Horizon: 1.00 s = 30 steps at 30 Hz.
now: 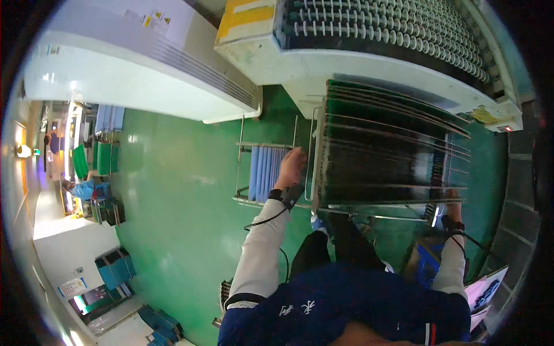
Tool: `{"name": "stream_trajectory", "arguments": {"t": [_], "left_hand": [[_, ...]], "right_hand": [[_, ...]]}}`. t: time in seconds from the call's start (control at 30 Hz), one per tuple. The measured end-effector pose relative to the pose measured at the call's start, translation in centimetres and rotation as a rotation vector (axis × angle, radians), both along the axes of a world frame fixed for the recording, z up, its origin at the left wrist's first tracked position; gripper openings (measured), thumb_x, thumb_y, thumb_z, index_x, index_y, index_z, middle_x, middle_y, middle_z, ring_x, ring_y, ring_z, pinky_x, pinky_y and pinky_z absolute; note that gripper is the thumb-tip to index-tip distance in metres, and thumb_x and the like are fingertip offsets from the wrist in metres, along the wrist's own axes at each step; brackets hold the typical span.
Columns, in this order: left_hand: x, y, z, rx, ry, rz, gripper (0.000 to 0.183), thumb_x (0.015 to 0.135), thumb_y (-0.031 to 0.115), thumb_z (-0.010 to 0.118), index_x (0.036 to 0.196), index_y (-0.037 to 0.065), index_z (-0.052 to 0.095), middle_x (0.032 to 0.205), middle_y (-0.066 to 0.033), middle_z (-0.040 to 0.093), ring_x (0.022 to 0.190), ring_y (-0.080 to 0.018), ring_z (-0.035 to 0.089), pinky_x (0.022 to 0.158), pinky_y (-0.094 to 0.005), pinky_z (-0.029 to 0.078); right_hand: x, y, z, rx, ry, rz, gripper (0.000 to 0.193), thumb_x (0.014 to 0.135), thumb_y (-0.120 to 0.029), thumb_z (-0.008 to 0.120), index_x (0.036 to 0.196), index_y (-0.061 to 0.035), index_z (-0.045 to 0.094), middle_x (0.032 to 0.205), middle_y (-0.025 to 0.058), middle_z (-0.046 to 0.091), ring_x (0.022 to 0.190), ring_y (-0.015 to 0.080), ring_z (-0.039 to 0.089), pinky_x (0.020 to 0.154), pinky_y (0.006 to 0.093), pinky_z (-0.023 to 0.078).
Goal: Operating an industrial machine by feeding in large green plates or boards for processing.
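Our left hand [292, 168] half-curls beside the dark panels [375, 155], our right hand [455, 210] opposite; we cannot tell either's grip.

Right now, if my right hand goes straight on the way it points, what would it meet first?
Your right hand would most likely meet the right end of the stack of dark panels first. The fingertips are partly hidden there, so I cannot tell whether it already touches them.

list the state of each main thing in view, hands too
Left hand, fingers curled
Right hand, partly hidden
Dark panels, standing on edge in a row
Metal rack, loaded
Blue sheets, racked side by side
Rollers, exposed
Light strip, lit
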<state>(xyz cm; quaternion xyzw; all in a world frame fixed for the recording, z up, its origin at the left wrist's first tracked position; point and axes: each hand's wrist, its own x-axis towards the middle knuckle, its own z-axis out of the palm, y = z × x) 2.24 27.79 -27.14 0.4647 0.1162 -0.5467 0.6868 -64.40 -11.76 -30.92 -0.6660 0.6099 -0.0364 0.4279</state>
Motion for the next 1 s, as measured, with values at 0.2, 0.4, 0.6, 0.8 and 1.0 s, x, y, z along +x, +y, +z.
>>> {"name": "stream_trajectory", "arguments": {"t": [0.2,0.4,0.6,0.8,1.0], "left_hand": [[-4.7,10.2,3.8,0.055,-0.063,0.326,0.021,0.091,0.021,0.057,0.108,0.009,0.058,0.096,-0.0018,0.061,0.086,-0.0175,0.057,0.071,-0.0311,0.045],[-8.2,16.2,2.8,-0.387,0.233,0.566,0.012,0.091,0.017,0.051,0.080,0.013,0.050,0.079,0.0017,0.051,0.076,-0.0163,0.050,0.072,-0.0290,0.040],[-11.2,19.3,8.9,-0.363,0.192,0.844,0.017,0.093,0.025,0.054,0.092,0.009,0.061,0.082,-0.0007,0.062,0.079,-0.0175,0.055,0.077,-0.0321,0.043],[-13.7,20.8,17.4,-0.470,0.273,1.064,0.023,0.096,0.025,0.050,0.094,0.005,0.061,0.084,-0.0044,0.061,0.079,-0.0198,0.056,0.079,-0.0356,0.045],[-16.5,21.3,22.7,-0.723,0.075,1.017,0.026,0.095,0.028,0.053,0.100,0.004,0.061,0.084,-0.0053,0.062,0.079,-0.0206,0.057,0.079,-0.0363,0.046]], "right_hand": [[10.6,2.9,17.1,-0.366,-0.572,-0.472,0.026,0.096,-0.023,0.053,0.106,-0.0017,0.064,0.101,0.0050,0.066,0.091,0.0166,0.060,0.081,0.0300,0.047],[27.7,15.5,30.2,-0.573,-0.240,0.398,0.015,0.090,-0.011,0.061,0.101,-0.0026,0.063,0.097,0.0075,0.064,0.088,0.0159,0.061,0.083,0.0276,0.046],[32.3,23.7,28.3,-0.556,-0.461,0.944,0.020,0.080,-0.006,0.065,0.100,-0.0022,0.062,0.096,0.0116,0.060,0.093,0.0263,0.058,0.086,0.0343,0.045],[31.6,24.5,26.9,-0.553,-0.394,0.922,0.023,0.082,-0.009,0.064,0.104,-0.0031,0.061,0.105,0.0145,0.057,0.102,0.0324,0.055,0.089,0.0380,0.044],[30.1,22.7,23.5,-0.767,-0.239,0.992,0.022,0.084,-0.009,0.062,0.103,0.0008,0.061,0.099,0.0192,0.063,0.091,0.0368,0.059,0.081,0.0413,0.047]]}}
